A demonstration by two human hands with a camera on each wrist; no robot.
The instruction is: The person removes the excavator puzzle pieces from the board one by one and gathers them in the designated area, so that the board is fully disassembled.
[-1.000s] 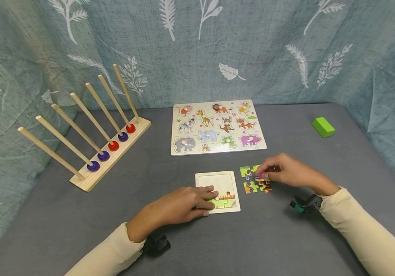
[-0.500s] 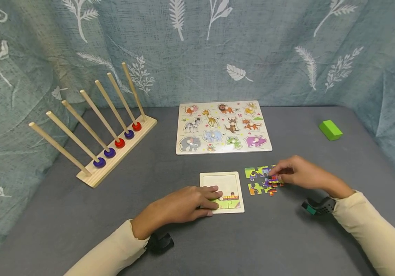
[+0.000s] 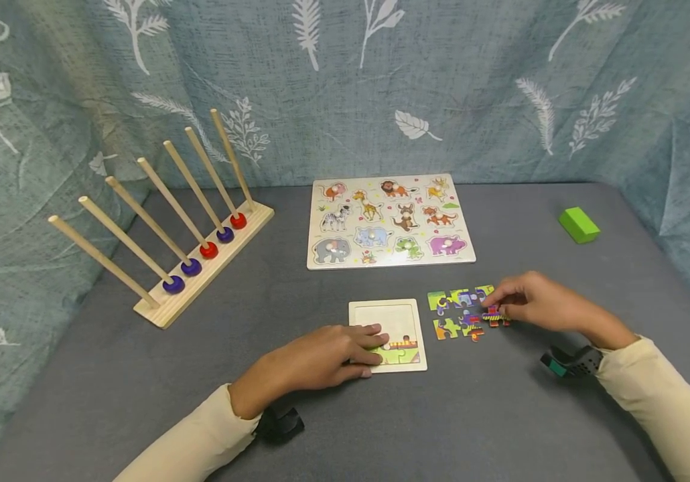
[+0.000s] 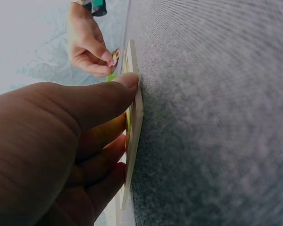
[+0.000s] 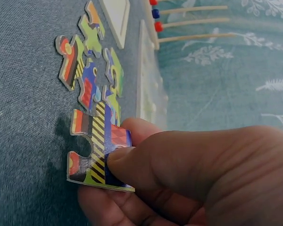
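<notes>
My left hand (image 3: 329,358) rests on the small wooden puzzle tray (image 3: 381,316), fingers laid over its left part. In the left wrist view the thumb (image 4: 127,80) lies against the tray's edge. Several joined pieces fill the lower part of the tray; my fingers hide some of them. My right hand (image 3: 540,301) pinches a jigsaw piece (image 5: 98,146) with yellow-black stripes, red and blue, between thumb and fingers. In the right wrist view that piece is tilted up from the table. Several loose jigsaw pieces (image 3: 446,329) lie flat between the tray and my right hand.
Behind the tray lies an animal peg puzzle board (image 3: 390,224). At the left stands a wooden peg rack (image 3: 212,268) with red and blue rings on upright rods. A green block (image 3: 579,225) sits at the far right. A patterned curtain (image 3: 345,100) hangs behind the table.
My right hand has drawn the striped piece rightward, away from the other loose pieces, uncovering more of them. My left hand stays on the tray. The head view has shifted slightly.
</notes>
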